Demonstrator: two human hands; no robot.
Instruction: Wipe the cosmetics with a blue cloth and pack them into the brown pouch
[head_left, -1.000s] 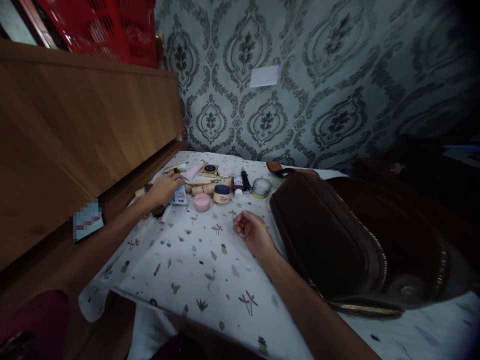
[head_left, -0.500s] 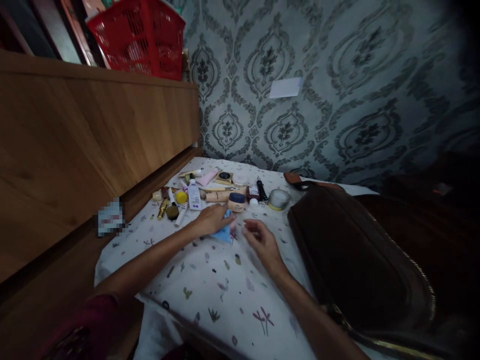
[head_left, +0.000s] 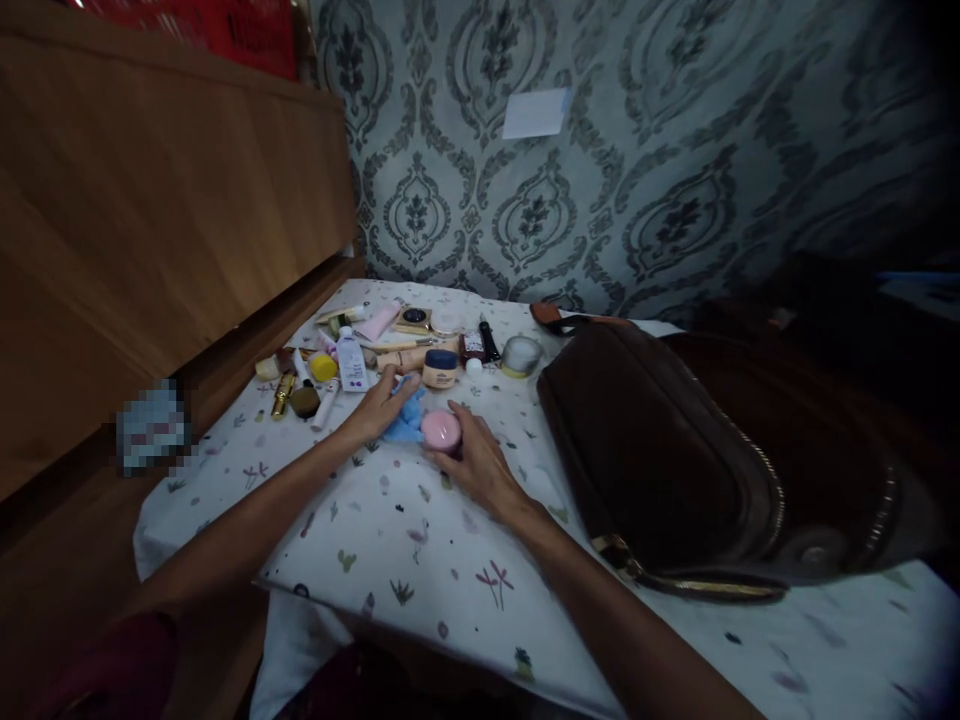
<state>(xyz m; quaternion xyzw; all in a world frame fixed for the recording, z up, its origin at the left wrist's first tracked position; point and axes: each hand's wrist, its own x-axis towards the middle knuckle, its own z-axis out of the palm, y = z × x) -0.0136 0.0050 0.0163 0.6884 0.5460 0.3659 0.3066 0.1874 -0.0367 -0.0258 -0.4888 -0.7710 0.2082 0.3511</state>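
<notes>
My left hand [head_left: 379,408] is closed on a crumpled blue cloth [head_left: 405,415] low over the patterned white sheet. Against the cloth's right side is a round pink-lidded jar [head_left: 441,432], gripped between the thumb and fingers of my right hand [head_left: 476,458]. Just beyond the hands stands a small jar with a dark blue lid [head_left: 440,368]. A white bottle with purple print [head_left: 351,360] lies to its left among several tubes and cosmetics. Farther right are a dark red bottle with a white cap [head_left: 472,350] and a clear round tub [head_left: 520,356].
A large dark brown bag [head_left: 645,450] with a gold zip lies on the right. The wooden cabinet [head_left: 172,190] rises on the left, with a red basket [head_left: 255,35] on top. Patterned wallpaper [head_left: 465,220] covers the wall behind, bearing a white card [head_left: 535,113].
My right hand has closed around the pink-lidded jar, which was mostly hidden beside the cloth. My left hand still has the cloth. The camera view has tilted downward and shifted right.
</notes>
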